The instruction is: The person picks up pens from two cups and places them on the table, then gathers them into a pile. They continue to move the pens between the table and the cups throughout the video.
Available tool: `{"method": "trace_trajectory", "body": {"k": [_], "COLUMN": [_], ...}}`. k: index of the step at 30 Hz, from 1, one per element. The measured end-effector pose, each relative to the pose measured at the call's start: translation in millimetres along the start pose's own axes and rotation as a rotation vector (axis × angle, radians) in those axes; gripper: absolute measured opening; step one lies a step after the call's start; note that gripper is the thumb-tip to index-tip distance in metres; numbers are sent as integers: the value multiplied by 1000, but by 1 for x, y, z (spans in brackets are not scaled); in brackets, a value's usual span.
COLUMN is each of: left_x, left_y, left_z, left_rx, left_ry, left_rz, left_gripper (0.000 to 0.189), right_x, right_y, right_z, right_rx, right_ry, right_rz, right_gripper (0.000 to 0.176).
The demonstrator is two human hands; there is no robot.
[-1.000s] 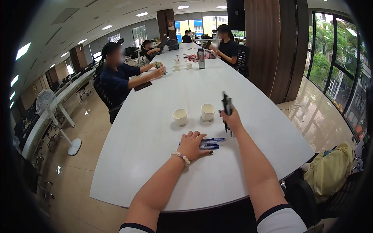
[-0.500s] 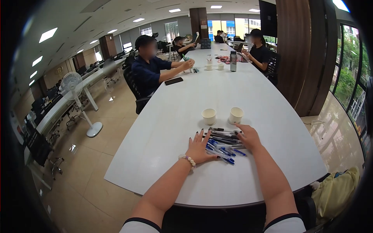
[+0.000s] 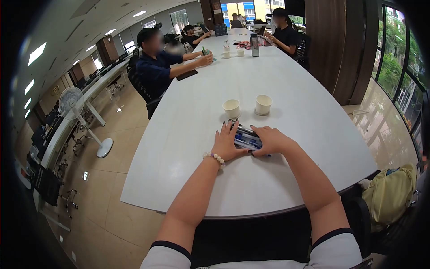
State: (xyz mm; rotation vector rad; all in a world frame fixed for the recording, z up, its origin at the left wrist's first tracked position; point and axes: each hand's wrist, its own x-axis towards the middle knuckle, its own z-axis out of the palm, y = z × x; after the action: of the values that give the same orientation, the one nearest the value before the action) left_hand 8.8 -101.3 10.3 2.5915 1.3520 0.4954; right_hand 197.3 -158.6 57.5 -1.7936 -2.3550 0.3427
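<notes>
Between my two hands lies a bunch of pens [image 3: 245, 138], several with blue caps and others with black, resting on the white table [image 3: 179, 166]. My left hand [image 3: 225, 145], with a beaded bracelet at the wrist, curves round the left side of the bunch. From the right, my right hand [image 3: 274, 140] wraps the other side, its thumb close to the left thumb below the pens. Both hands press the pens together; their ends are partly hidden under the fingers. Just beyond stand a left paper cup [image 3: 231, 108] and a right paper cup [image 3: 264, 105].
Farther up the table, a person in dark blue [image 3: 154, 67] holds green items beside a black phone [image 3: 187, 75]. A grey bottle [image 3: 255, 45] stands near a person in black [image 3: 285, 36]. A yellow bag [image 3: 389, 197] sits at the right, a white fan [image 3: 71, 103] at the left.
My right hand has moved down and inward round the pens. The loosely spread pile is now squeezed into a tighter bunch between both hands. The camera view has tilted downward.
</notes>
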Motion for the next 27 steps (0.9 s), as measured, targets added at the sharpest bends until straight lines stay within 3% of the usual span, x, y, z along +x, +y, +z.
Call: {"method": "trace_trajectory", "body": {"k": [3,7,12,19,27], "left_x": [3,2,1,4,-2], "left_y": [-4,-9,-19,-24,-13], "left_z": [-1,-7,-6,-6,-17], "left_rx": [7,-171,-301,-345,-254], "left_ry": [63,73,78,105,60], "left_rz": [56,156,143,119,195], "left_gripper": [107,98,88,80,77], "right_x": [11,10,16,16,8], "right_y": [3,9,34,29,59], "right_z": [13,3,17,19,1], "right_rx": [-50,-85,-81,-36,24], "right_ry": [75,28,414,359,326], "right_rz": [-75,-46,-277,-354,-196], "right_gripper": [66,52,44,54,75]}}
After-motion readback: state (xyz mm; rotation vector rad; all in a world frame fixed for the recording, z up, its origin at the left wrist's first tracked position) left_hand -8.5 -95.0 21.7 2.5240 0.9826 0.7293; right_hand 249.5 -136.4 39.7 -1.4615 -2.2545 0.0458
